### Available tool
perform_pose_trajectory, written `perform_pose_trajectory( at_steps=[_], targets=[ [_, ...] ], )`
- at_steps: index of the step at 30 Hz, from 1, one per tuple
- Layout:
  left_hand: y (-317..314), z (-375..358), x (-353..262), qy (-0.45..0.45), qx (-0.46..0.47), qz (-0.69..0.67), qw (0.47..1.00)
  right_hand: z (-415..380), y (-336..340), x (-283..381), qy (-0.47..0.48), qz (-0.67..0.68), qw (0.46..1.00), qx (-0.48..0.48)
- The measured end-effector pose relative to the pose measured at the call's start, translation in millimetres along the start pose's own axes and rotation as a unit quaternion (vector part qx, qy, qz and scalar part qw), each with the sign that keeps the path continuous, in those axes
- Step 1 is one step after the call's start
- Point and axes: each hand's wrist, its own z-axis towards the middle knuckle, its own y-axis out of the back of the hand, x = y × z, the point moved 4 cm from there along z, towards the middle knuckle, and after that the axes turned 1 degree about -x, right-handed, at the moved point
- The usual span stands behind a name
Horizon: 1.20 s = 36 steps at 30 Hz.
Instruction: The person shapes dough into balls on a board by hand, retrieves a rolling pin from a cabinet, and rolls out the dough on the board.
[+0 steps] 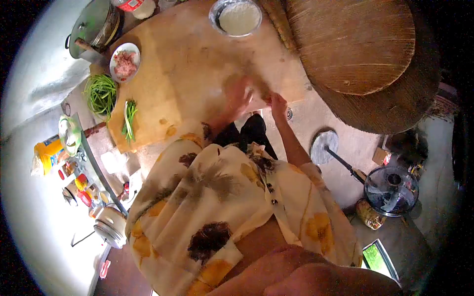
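My left hand (239, 96) is smeared by motion over the near edge of a large wooden board (187, 64), so its fingers do not show clearly. Close beside it, at the board's near right edge, my right hand (278, 104) is closed. A small brownish shape shows at its fingers, too blurred to name. On the far side of the board stands a metal bowl (213, 18) of white flour (240, 19). Toward the left are a white plate (137, 55) of raw minced meat (124, 64) and some spring onions (129, 120).
Green beans (100, 94) are heaped at the board's left edge, near a large pot (81, 32). A round wooden lid (353, 44) lies at the right. A standing fan (391, 190) is on the lower right floor. Jars and a rice cooker (109, 227) line the left.
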Motion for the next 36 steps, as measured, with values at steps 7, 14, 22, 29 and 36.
perform_pose_trajectory(
  at_steps=[7, 14, 22, 29, 36],
  targets=[
    [13, -33, 58, 0.299, -0.130, -0.219, 0.920, -22, -77, 39, -0.070, -0.039, 0.990, 0.116],
    [27, 27, 69, 0.014, 0.052, 0.122, 0.991, -51, -77, 59, -0.096, 0.102, 0.984, 0.105],
    [8, 41, 12, -0.124, 0.056, 0.320, 0.938, -19, -36, 81, -0.245, 0.142, 0.958, 0.048],
    [11, 42, 10, -0.156, 0.043, 0.312, 0.936, 34, -43, 33, -0.292, 0.240, 0.925, -0.028],
    [0, 42, 4, -0.197, 0.084, 0.325, 0.921, 50, -48, 2, -0.315, 0.261, 0.913, 0.014]
  ],
)
